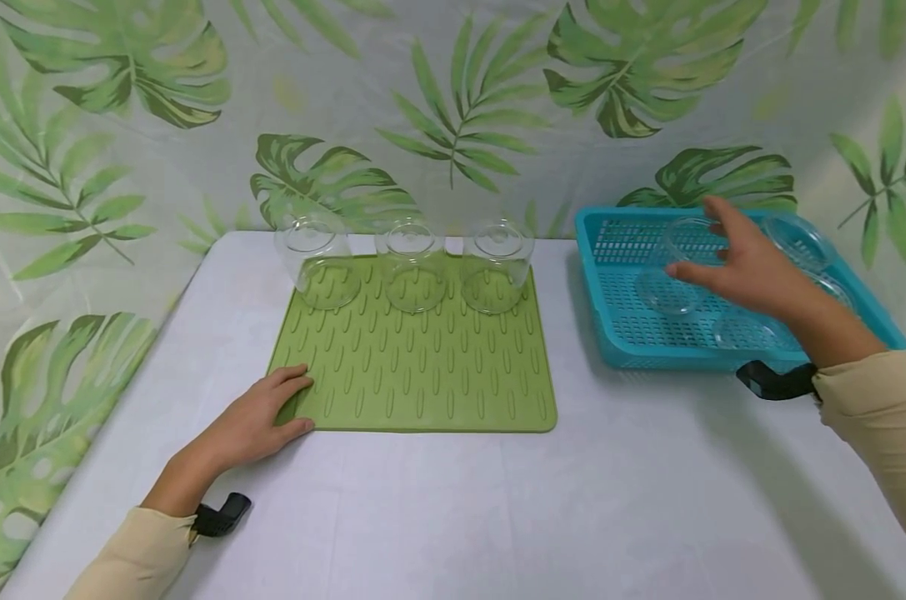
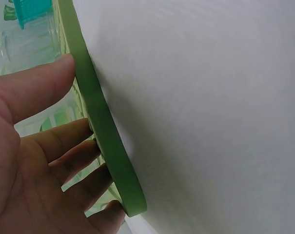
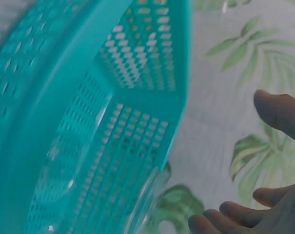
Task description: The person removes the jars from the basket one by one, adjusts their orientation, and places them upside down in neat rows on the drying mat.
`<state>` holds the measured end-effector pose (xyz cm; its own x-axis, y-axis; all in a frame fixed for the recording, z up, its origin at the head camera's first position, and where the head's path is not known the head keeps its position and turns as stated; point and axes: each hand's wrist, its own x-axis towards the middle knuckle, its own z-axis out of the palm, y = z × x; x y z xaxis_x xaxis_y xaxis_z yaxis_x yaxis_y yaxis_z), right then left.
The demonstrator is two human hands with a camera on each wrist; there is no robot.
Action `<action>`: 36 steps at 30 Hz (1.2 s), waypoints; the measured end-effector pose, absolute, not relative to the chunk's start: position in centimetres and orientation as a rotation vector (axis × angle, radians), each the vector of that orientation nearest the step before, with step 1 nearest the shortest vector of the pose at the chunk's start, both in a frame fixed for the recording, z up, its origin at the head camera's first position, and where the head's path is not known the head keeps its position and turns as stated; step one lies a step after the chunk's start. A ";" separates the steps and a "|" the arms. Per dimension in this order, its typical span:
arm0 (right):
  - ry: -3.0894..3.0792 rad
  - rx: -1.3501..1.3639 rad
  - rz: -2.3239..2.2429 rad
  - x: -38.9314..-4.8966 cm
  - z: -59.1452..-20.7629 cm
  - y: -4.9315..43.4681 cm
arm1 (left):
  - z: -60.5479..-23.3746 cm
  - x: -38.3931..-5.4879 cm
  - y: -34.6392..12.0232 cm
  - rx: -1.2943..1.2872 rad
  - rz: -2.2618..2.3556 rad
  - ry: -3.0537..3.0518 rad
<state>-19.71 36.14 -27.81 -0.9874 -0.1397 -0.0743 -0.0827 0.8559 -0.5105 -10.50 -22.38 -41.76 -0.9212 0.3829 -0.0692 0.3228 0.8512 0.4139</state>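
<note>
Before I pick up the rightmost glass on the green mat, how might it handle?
The glass is probably rigid and breakable, given its clear, glossy walls. Its smooth sides could feel slippery. Being round, it might roll if tipped.

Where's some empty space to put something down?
Bare white cloth lies in front of the green mat and between that and the blue basket. The mat's front middle is free. Three clear cups crowd its back; the basket is crowded too.
</note>
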 end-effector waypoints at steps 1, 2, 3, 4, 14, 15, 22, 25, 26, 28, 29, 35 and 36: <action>2.938 -0.177 -0.776 -19.9 -27.9 36.3 | -41.7 -10.5 -22.4 0.550 0.604 2.878; 2.959 -0.181 -0.750 -20.2 -28.1 36.6 | -41.7 -10.5 -22.4 0.548 0.604 2.879; 2.981 -0.183 -0.723 -20.5 -28.2 36.8 | -41.7 -10.5 -22.4 0.547 0.605 2.879; 3.006 -0.184 -0.689 -20.8 -28.3 37.0 | -41.7 -10.5 -22.4 0.546 0.606 2.878; 3.005 -0.124 -0.352 -23.7 -28.8 39.6 | -41.7 -10.6 -22.3 0.552 0.592 2.877; 2.995 -0.119 -0.305 -24.0 -28.8 39.8 | -41.7 -10.6 -22.3 0.551 0.590 2.881; 2.913 -0.102 -0.180 -25.9 -29.0 41.0 | -41.6 -10.4 -22.2 0.555 0.612 2.882; 2.876 -0.088 -0.221 -26.1 -29.1 41.2 | -41.8 -10.4 -22.3 0.557 0.611 2.884; 2.859 -0.082 -0.238 -26.1 -29.2 41.2 | -41.8 -10.4 -22.3 0.555 0.607 2.884; 2.829 -0.069 -0.265 -26.0 -29.5 41.3 | -41.7 -10.4 -22.3 0.554 0.601 2.888; 2.812 -0.058 -0.279 -26.0 -29.8 41.3 | -41.7 -10.3 -22.3 0.551 0.599 2.887; 2.807 -0.002 -0.244 -26.0 -30.3 40.8 | -41.7 -10.2 -22.5 0.548 0.599 2.891; 2.813 -0.006 -0.258 -26.1 -30.3 40.6 | -41.7 -10.2 -22.5 0.546 0.600 2.893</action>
